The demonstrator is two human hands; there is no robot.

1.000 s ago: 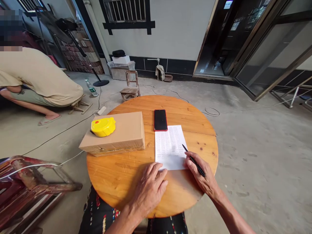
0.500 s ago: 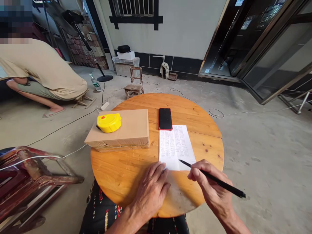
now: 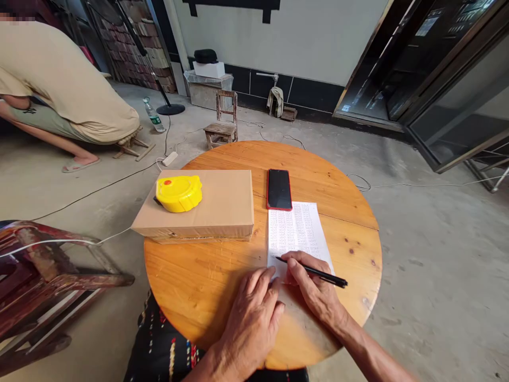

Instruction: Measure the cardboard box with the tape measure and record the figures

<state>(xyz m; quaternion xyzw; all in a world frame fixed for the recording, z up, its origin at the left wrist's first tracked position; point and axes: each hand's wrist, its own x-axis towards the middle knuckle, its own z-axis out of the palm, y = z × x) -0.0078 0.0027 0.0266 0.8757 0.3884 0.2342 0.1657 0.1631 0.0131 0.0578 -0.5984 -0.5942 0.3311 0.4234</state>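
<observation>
My right hand [image 3: 314, 289] grips a black pen [image 3: 324, 275], its tip at the lower left part of a white sheet of paper [image 3: 296, 233]. Rows of small handwritten marks cover much of the sheet. Flat on the table, my left hand [image 3: 256, 307] rests with fingers stretched out, its fingertips by the paper's lower left corner. A black phone with a red edge [image 3: 279, 189] lies over the top of the sheet. To the left, a yellow tape measure [image 3: 180, 193] sits on a closed cardboard box [image 3: 226, 204].
The round wooden table [image 3: 191, 281] stands before my knees. A worn red wooden chair [image 3: 51, 281] is at left. Beyond are a small chair [image 3: 222, 127], a water bottle [image 3: 153, 115] and cables on the floor. A person in a beige shirt [image 3: 67, 85] sits low at left.
My right hand has moved left with the pen, bringing the tip from above the sheet's lower middle to its lower left. The left hand stays flat. The view has tilted down slightly.
</observation>
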